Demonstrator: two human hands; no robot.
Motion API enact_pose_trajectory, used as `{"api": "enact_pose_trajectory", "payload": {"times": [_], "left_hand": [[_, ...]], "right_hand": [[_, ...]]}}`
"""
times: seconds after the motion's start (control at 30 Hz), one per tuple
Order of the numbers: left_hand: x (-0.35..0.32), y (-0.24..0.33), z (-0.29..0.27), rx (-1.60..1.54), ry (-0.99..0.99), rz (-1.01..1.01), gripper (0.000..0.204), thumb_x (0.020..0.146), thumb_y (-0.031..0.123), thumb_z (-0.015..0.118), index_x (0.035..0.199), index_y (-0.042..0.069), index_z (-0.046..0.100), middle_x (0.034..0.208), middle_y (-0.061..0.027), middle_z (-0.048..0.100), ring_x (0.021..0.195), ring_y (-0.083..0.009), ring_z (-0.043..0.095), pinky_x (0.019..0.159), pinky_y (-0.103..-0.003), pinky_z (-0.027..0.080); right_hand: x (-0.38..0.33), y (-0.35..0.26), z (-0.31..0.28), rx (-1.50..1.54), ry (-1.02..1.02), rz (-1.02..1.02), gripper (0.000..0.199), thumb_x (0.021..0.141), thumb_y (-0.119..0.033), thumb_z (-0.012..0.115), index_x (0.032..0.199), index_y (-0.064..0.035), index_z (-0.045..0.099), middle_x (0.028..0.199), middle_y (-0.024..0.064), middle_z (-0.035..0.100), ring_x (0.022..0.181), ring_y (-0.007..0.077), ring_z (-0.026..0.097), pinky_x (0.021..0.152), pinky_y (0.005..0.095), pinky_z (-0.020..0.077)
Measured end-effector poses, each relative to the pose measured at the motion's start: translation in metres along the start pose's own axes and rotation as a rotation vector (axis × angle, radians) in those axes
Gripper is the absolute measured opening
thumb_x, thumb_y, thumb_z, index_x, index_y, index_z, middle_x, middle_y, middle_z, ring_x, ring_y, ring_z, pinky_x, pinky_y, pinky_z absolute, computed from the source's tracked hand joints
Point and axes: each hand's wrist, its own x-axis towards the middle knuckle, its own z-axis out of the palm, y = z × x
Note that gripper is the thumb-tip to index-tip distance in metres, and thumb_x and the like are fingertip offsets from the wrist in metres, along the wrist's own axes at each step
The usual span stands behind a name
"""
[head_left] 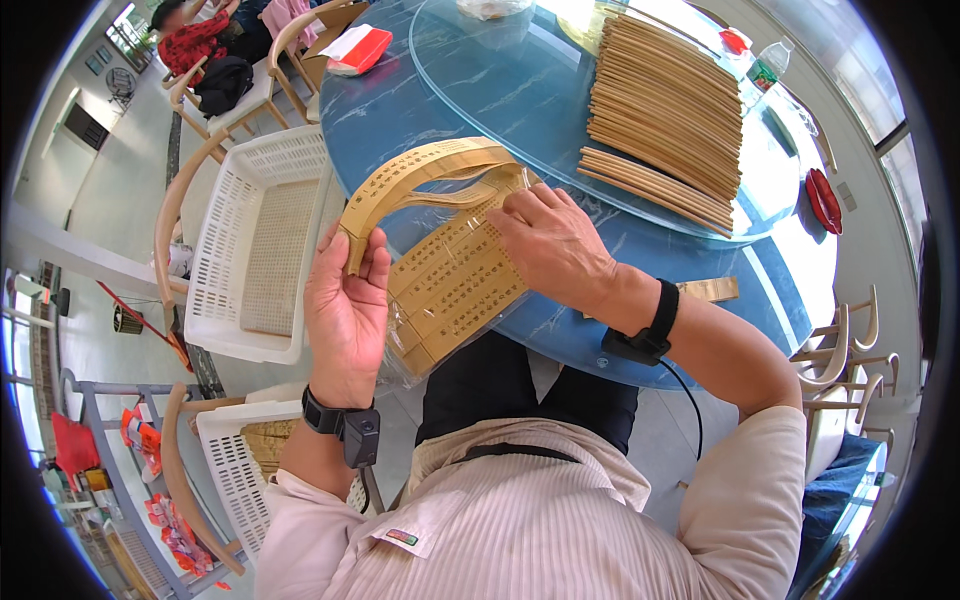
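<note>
Blue round counter (370, 110) — white basket (205, 270) left of it, wooden sticks (665, 115) on top, printed tan sheet (460, 280) over near edge, arched tan strip (420, 165) above that — left fingers (376, 262) pinched on one end, right fingers (528, 205) curled shut at the other.

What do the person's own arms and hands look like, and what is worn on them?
The left hand and right hand wear no gloves. Each wrist has a black strap with a dark, boxy device; a thin black cable hangs from the right one. The sleeves are short, loose and pale pinkish-beige.
</note>
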Motion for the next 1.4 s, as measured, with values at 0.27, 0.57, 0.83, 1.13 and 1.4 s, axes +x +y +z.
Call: {"api": "enact_pose_trajectory", "payload": {"times": [0.27,0.57,0.83,1.13,1.4], "left_hand": [[-0.029,-0.04,0.031,0.361,-0.136,-0.185,0.027,0.099,0.004,0.065,0.125,0.0,0.057,0.113,-0.0111,0.07,0.094,-0.0197,0.074,0.086,-0.035,0.065],[-0.052,-0.043,0.044,0.942,-0.552,-0.241,0.043,0.093,0.014,0.085,0.122,0.002,0.056,0.111,-0.0074,0.068,0.087,-0.0123,0.069,0.07,-0.024,0.057],[0.03,0.021,-0.007,1.713,-0.222,0.001,0.123,0.075,0.054,0.095,0.153,-0.016,0.031,0.139,-0.0294,0.062,0.123,-0.0339,0.066,0.107,-0.043,0.052],[-0.012,0.023,-0.039,0.693,-0.361,-0.691,0.054,0.083,0.011,0.091,0.127,-0.01,0.069,0.118,-0.0126,0.076,0.101,-0.0155,0.073,0.094,-0.029,0.057],[-0.04,0.12,-0.056,0.675,-0.226,-0.501,0.066,0.069,0.006,0.089,0.13,-0.01,0.067,0.119,-0.0153,0.077,0.101,-0.0184,0.075,0.098,-0.032,0.058]], "right_hand": [[0.01,-0.013,-0.029,1.412,-0.251,0.721,0.06,0.109,-0.059,0.052,0.109,-0.0015,0.07,0.112,0.0153,0.073,0.096,0.0224,0.073,0.083,0.0357,0.0591],[0.007,-0.015,-0.02,1.506,-0.124,0.848,0.032,0.108,-0.022,0.061,0.112,0.0091,0.068,0.098,0.0163,0.075,0.093,0.0249,0.076,0.083,0.0358,0.0621],[0.005,-0.004,-0.02,1.637,-0.156,0.862,0.029,0.109,-0.021,0.061,0.108,0.0074,0.066,0.095,0.0165,0.074,0.102,0.029,0.077,0.089,0.0389,0.0626],[-0.016,0.002,-0.046,1.466,-0.113,0.731,0.031,0.11,-0.033,0.062,0.114,-0.0023,0.06,0.086,0.013,0.076,0.096,0.0261,0.08,0.079,0.0321,0.0648],[-0.045,-0.004,-0.09,1.304,0.021,0.787,0.035,0.105,-0.036,0.069,0.114,-0.0037,0.061,0.077,0.0124,0.074,0.069,0.0208,0.078,0.062,0.0302,0.064]]}}
